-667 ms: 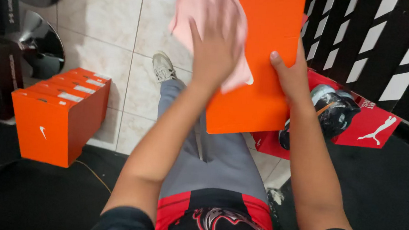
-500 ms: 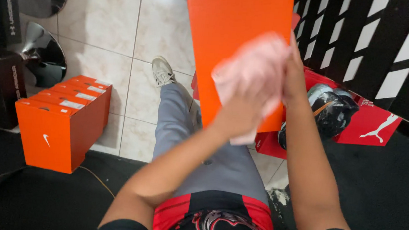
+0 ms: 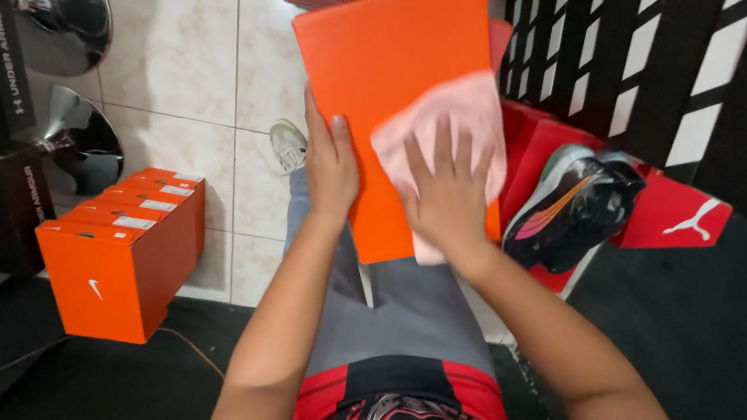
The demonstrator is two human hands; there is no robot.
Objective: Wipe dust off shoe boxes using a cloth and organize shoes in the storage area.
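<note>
The hands had swapped jobs since before. The right hand point(image 3: 450, 195) pressed flat on the pink cloth point(image 3: 440, 139), fingers spread. The left hand point(image 3: 330, 167) gripped the orange box lid point(image 3: 386, 65) over the lap. Orange boxes point(image 3: 119, 249) with white labels stood left.

An orange lid point(image 3: 387, 65) under a pale pink cloth point(image 3: 454, 126); orange boxes point(image 3: 119, 245) stacked on cream tile point(image 3: 178, 63); a black shoe point(image 3: 575, 207), apparently orange-streaked, on red.
</note>
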